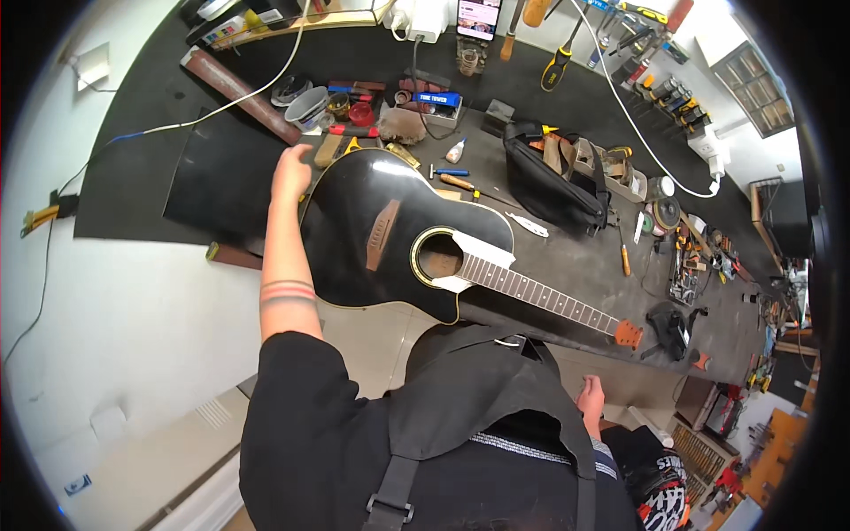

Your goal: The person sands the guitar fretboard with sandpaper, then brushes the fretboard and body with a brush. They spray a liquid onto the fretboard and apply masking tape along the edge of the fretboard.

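A black acoustic guitar (pixel 359 234) lies face up on the dark workbench, without strings, its headstock (pixel 629 334) toward the right. White masking sheets (pixel 485 249) cover the top on both sides of the fretboard (pixel 540 292), next to the soundhole. My left hand (pixel 290 174) reaches past the guitar's tail end, its fingers apart, near a brush (pixel 328 150) and a brown bar (pixel 239 93). Nothing shows in its grasp. Down beside my apron, off the bench, is my right hand (pixel 591 403); its fingers show too little to tell their state.
Behind the guitar are bowls (pixel 306 104), a small glue bottle (pixel 456 150) and a wood-handled tool (pixel 457 182). A black bag (pixel 553 181) stands farther right. White cables (pixel 611 80) hang over the bench; a phone (pixel 478 18) is at the back. Tools crowd the right end.
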`<state>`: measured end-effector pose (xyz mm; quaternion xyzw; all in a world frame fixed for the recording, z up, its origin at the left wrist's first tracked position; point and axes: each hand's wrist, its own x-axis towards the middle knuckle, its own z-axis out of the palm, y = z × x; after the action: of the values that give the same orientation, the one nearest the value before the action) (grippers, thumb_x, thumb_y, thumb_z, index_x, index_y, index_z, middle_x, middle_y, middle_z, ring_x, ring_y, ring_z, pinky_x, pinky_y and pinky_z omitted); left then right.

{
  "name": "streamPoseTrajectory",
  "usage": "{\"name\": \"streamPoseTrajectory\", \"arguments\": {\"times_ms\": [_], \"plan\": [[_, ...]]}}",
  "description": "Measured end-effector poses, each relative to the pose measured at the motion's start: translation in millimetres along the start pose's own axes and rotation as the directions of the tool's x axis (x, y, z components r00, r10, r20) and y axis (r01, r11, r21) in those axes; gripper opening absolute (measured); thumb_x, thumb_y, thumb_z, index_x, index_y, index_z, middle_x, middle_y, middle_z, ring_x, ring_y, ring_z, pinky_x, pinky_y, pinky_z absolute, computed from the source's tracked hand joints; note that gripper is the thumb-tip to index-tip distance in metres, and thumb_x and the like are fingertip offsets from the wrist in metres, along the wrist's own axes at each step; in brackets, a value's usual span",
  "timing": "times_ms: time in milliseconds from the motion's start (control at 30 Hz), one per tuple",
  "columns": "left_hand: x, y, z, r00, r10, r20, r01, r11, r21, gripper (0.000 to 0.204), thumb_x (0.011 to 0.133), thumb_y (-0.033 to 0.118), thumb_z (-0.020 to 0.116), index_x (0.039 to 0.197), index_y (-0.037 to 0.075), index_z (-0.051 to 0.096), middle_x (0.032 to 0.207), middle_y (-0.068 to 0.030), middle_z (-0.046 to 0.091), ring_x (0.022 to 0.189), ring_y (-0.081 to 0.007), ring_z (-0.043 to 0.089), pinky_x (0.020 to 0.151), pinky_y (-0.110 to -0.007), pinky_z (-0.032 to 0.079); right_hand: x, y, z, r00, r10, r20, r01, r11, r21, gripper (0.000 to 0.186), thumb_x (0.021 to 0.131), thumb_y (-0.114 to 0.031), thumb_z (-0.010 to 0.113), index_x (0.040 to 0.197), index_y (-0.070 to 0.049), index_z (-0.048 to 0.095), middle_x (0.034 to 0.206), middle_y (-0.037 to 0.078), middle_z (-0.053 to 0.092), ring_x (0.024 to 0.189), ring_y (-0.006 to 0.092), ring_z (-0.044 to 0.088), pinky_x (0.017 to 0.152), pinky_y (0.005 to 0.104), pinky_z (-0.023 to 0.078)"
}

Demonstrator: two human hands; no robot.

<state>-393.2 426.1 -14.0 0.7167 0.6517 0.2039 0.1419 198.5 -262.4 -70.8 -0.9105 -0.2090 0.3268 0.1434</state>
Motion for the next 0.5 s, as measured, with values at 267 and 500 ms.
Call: {"name": "streamPoseTrajectory", "arguments": {"times_ms": [267,500], "plan": [[84.2,-99.5,150.4,0.754,-0.557,0.349,0.653,0.575,-0.494,0.047,0.098,0.043,0.084,0.117,0.0,0.078,0.109,-0.0175,0.077,0.095,-0.0285,0.072,0.078,-0.042,0.054,-48.1,164.6,-29.9,0.986,0.107,0.128,-0.129,0.976,0.174,0.021,0.112,-0.013,0.059,0.123,0.002,0.07,0.111,0.018,0.078,0.104,0.0291,0.075,0.094,0.0419,0.059],[141.1,-135.4,141.8,0.621,-0.647,0.443,0.735,0.283,-0.616,0.021,0.112,0.015,0.063,0.128,0.005,0.071,0.109,-0.011,0.075,0.09,-0.027,0.073,0.075,-0.04,0.066,-74.2,63.6,-2.4,0.94,0.189,0.284,-0.225,0.97,0.097,0.022,0.109,-0.009,0.062,0.126,0.003,0.069,0.105,0.013,0.076,0.09,0.0215,0.072,0.081,0.038,0.059]]}}
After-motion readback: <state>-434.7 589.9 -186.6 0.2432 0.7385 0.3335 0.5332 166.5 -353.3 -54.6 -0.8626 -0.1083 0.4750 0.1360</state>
